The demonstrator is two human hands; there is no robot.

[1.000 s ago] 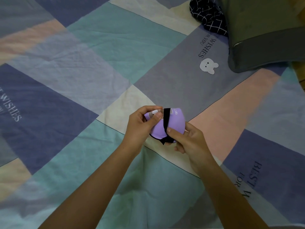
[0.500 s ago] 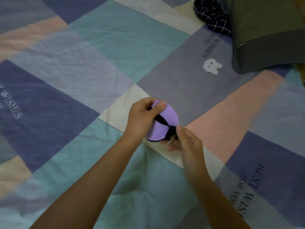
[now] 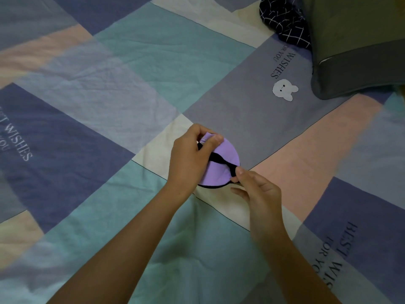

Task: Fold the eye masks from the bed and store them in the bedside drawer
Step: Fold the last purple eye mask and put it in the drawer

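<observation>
A folded purple eye mask (image 3: 221, 172) with a black strap (image 3: 220, 160) across it is held just above the patchwork bedspread (image 3: 135, 69). My left hand (image 3: 190, 154) grips the mask's left side, thumb pressed on its top corner. My right hand (image 3: 258, 189) pinches the strap's lower end at the mask's right edge between thumb and forefinger. The strap runs diagonally over the purple face. The bedside drawer is out of view.
A dark green-grey pillow (image 3: 355, 51) lies at the top right, with a navy checked cloth (image 3: 285, 25) tucked beside it. A white bunny print (image 3: 285, 89) marks the grey patch beyond the mask.
The mask has turned in my hands, so the strap now lies diagonally instead of upright. My right hand has slid to the strap's lower right end.
</observation>
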